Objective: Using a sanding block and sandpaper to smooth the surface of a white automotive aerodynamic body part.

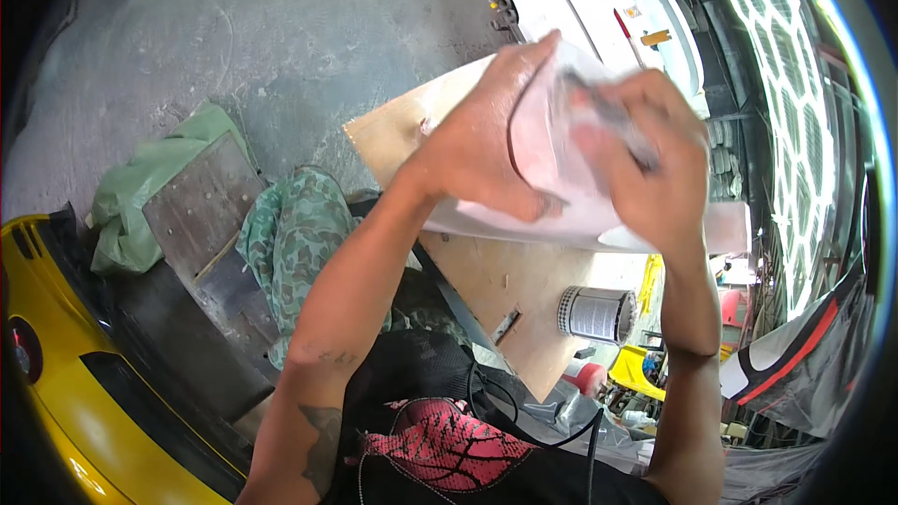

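Note:
A pale pink, curved panel (535, 151) lies raised over a plywood board (468, 271). My left hand (482, 136) grips the panel's left side, its thumb and fingers spread around the edge. Closed on a small grey and reddish pad (599, 122), my right hand (666, 154) presses it against the panel's upper face. Motion smears the pad and fingertips, so its exact kind does not show.
A metal tin (597, 315) stands on the board's right side. Beyond the panel is a white car part (599, 0) with a red lamp. A yellow car body (103, 402) fills the lower left, near a green sheet (140, 182). Bright hexagonal lights line the right.

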{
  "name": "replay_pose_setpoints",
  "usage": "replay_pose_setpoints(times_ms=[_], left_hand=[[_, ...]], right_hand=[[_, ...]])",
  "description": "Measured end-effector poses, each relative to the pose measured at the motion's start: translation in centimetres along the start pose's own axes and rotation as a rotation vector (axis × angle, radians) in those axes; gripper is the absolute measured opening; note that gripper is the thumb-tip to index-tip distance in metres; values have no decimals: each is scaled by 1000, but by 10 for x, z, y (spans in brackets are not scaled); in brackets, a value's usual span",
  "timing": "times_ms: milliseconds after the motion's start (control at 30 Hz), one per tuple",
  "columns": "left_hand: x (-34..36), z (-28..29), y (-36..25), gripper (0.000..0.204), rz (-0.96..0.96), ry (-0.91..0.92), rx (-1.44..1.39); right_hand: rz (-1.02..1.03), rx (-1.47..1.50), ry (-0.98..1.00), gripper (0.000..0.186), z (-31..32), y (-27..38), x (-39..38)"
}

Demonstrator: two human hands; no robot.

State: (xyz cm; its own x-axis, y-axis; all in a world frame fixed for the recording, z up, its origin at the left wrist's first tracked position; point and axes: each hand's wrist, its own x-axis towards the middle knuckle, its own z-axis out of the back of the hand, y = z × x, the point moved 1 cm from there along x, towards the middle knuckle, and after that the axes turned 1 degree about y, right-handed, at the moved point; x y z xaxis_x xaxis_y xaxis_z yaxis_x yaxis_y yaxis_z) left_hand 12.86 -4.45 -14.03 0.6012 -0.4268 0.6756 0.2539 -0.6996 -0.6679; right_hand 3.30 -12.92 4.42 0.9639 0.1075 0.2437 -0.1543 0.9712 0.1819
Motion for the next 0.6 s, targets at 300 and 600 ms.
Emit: replay_pose_setpoints(times_ms=[300,600], left_hand=[[-4,-5,-3,138,-111,-9,30],[-3,-4,-3,140,-47,6,-32]], right_hand=[[365,-124,56,34,3,-2,-7],[422,-24,49,25,2,5,-6]])
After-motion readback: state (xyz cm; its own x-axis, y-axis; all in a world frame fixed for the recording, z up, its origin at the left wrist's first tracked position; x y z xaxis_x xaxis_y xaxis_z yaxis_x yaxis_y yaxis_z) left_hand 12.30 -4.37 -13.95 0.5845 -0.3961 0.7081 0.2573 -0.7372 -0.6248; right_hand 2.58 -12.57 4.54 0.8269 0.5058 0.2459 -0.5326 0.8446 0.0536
